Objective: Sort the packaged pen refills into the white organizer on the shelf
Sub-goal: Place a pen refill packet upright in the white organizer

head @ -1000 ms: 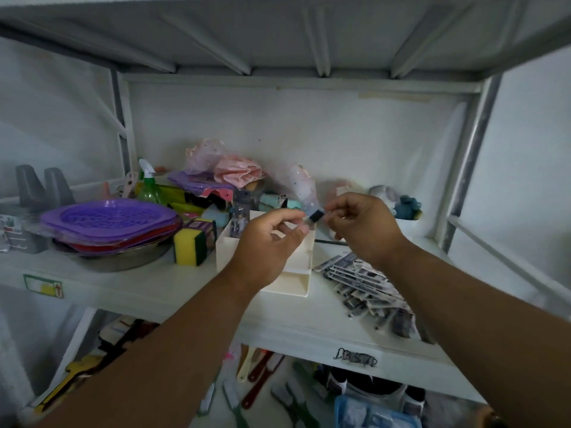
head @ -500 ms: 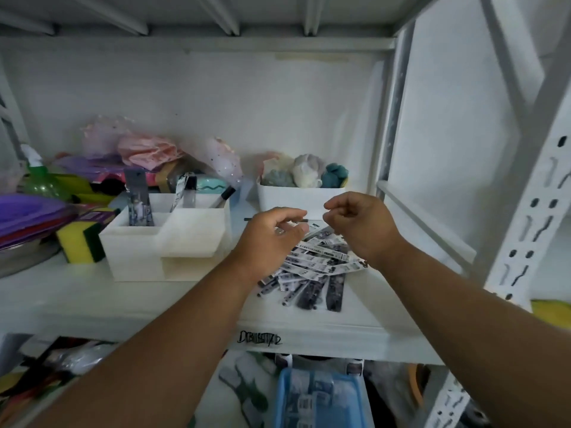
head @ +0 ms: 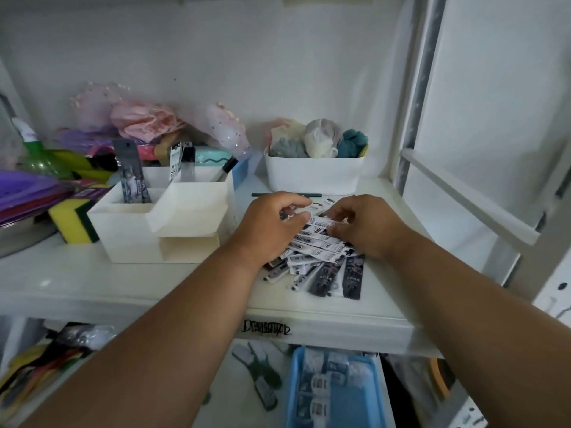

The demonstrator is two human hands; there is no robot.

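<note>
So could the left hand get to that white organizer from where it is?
Probably yes. The left hand rests on the refill packets, and the organizer stands just to its left on the same shelf, with nothing between them.

My organizer (head: 160,230) is cream-white. The refill packets (head: 321,261) are black-and-white, some barcoded. A sponge (head: 72,222) shows yellow and green.

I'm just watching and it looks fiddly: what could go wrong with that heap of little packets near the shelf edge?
Three things, I'd guess. The pile of refill packets fans out toward the shelf's front edge, so a nudge from the left hand or right hand might slide some off. The overlapping packets could lift together. The white organizer already holds upright packs, which a new one might knock.
</note>
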